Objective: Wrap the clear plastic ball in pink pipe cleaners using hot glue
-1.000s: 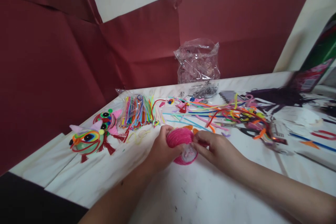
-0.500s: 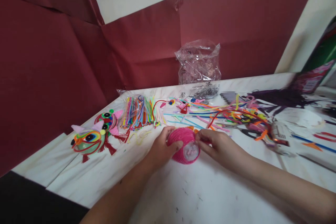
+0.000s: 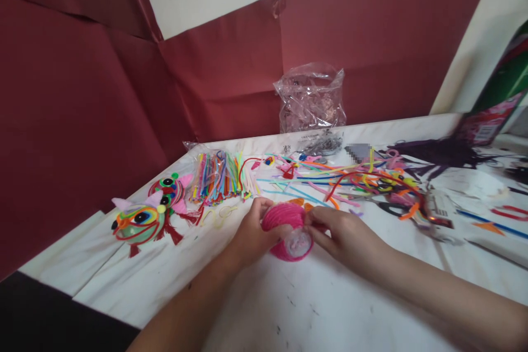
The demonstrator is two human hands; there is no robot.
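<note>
A bright pink ball (image 3: 284, 216), wound in ridged strands like pipe cleaners, is between my hands above the white table. A clear, whitish round patch (image 3: 298, 243) shows on its near side. My left hand (image 3: 260, 234) grips the ball from the left, thumb across the front and fingers around the far side. My right hand (image 3: 330, 226) is closed in a pinch at the ball's right edge; what lies between its fingertips is hidden. Orange pieces (image 3: 297, 202) show just behind the ball.
Two colourful lion-like heads (image 3: 140, 221) with red tassels stand on the left. A bundle of pipe cleaners (image 3: 216, 176) lies behind them. Loose pipe cleaners (image 3: 313, 181), scissors (image 3: 390, 208) and a purple fringe (image 3: 437, 154) spread rightward. A clear plastic bag (image 3: 312, 102) leans at the back.
The ball has tilted slightly, and my left thumb has moved right, over the edge of the clear patch. My right fingertips have shifted a little left along the ball's edge.
</note>
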